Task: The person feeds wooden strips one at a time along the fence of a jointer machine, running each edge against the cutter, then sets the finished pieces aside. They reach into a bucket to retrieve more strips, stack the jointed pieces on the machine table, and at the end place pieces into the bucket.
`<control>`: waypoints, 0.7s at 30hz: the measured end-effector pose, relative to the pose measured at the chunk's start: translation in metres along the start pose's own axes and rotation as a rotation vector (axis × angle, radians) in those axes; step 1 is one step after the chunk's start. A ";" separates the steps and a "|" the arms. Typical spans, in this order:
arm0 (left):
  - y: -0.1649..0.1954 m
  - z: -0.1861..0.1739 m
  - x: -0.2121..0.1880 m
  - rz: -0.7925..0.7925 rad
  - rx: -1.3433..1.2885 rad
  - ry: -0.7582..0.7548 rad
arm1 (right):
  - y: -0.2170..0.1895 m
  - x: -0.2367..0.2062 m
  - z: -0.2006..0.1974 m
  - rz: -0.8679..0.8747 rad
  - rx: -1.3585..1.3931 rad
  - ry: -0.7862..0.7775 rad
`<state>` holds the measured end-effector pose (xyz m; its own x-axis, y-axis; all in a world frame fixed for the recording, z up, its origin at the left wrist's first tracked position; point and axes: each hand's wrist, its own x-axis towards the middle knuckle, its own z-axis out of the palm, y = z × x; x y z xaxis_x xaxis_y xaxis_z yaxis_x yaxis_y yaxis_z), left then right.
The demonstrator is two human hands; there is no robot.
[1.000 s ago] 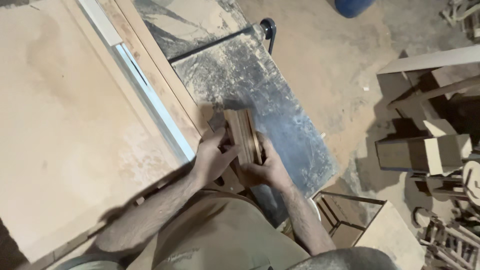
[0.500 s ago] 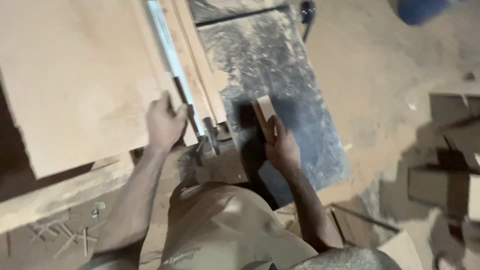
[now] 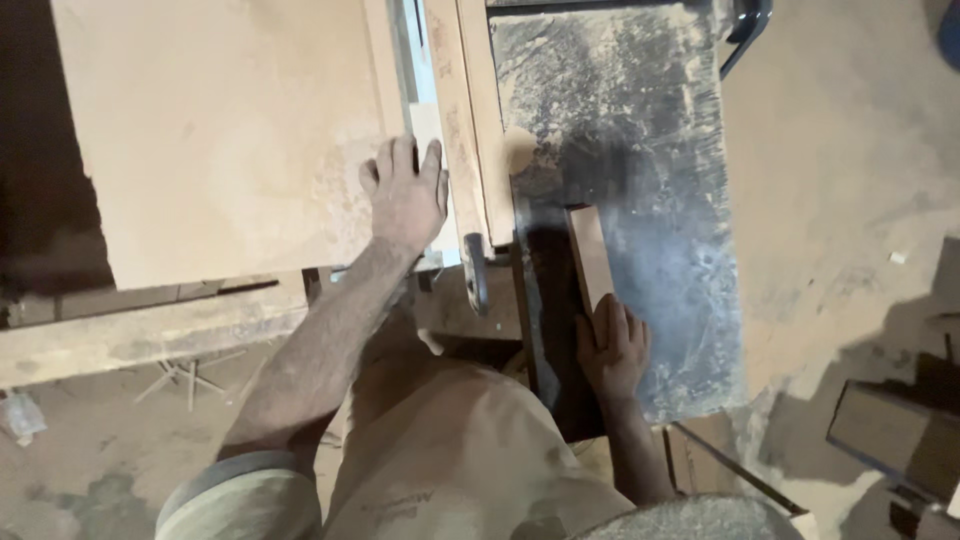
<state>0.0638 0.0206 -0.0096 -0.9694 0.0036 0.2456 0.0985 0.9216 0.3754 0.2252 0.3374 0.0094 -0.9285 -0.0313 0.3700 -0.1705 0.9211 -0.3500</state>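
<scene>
Wood first: a short, narrow strip (image 3: 590,255) lying flat on the dusty grey metal table (image 3: 650,130), long side roughly parallel with the wooden rail (image 3: 470,120) to its left, near end tucked under the fingers of the right hand (image 3: 612,345).

Judged from that layout, best done slowly and squarely. Press down and forward through the near end only, with fingertips behind the wood rather than alongside it. Hold the strip's long edge parallel to the rail so it cannot twist. Mind the sawdust on the metal: probably slippery, so firm downward pressure, no sudden shove. No blade visible from here, so cannot tell where the cutting line runs; safest to treat the dark band beside the strip as the danger zone and stay clear of it. Lean weight on the left hand (image 3: 405,195) for balance, not on the strip.

Now the grips. Right hand: fingers stretched out nearly straight and close together, laid on top of the strip's near end, touching it without wrapping round; thumb side hidden, so nothing closed about the wood as far as seen. Left hand: palm down, fingers slightly spread, resting flat on the right edge of the big pale board (image 3: 220,130), just beside the rail and above a small metal handle (image 3: 477,272); grasping nothing, merely bearing on the surface.
</scene>
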 end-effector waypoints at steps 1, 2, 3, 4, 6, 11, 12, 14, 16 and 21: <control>-0.005 0.002 0.010 0.011 0.011 -0.003 | 0.000 0.002 0.005 -0.013 -0.012 -0.001; -0.010 0.005 0.022 0.024 0.022 -0.004 | 0.000 0.005 0.009 -0.026 -0.025 0.001; -0.017 0.008 0.035 0.039 0.032 -0.003 | -0.002 0.009 0.011 -0.027 -0.048 0.000; -0.023 0.011 0.050 0.049 0.045 0.005 | -0.004 0.012 0.012 -0.028 -0.071 -0.002; -0.035 0.016 0.077 0.059 0.071 0.016 | -0.009 0.020 0.010 0.040 -0.095 -0.104; -0.058 0.021 0.136 0.097 0.061 0.007 | -0.018 0.041 0.011 -0.210 -0.202 -0.024; -0.062 0.023 0.147 0.111 0.059 0.007 | -0.019 0.045 0.013 -0.187 -0.129 0.003; -0.075 0.032 0.170 0.117 0.077 0.020 | -0.017 0.050 0.017 -0.141 0.013 0.058; -0.091 0.046 0.196 0.122 0.092 0.032 | -0.014 0.052 0.022 -0.119 -0.041 0.043; -0.140 0.084 0.282 0.143 0.053 0.054 | -0.010 0.042 0.029 -0.046 -0.123 0.015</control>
<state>-0.2424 -0.0745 -0.0680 -0.9328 0.1164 0.3411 0.2211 0.9323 0.2863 0.1779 0.3159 0.0037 -0.9155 -0.0702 0.3961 -0.1705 0.9596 -0.2240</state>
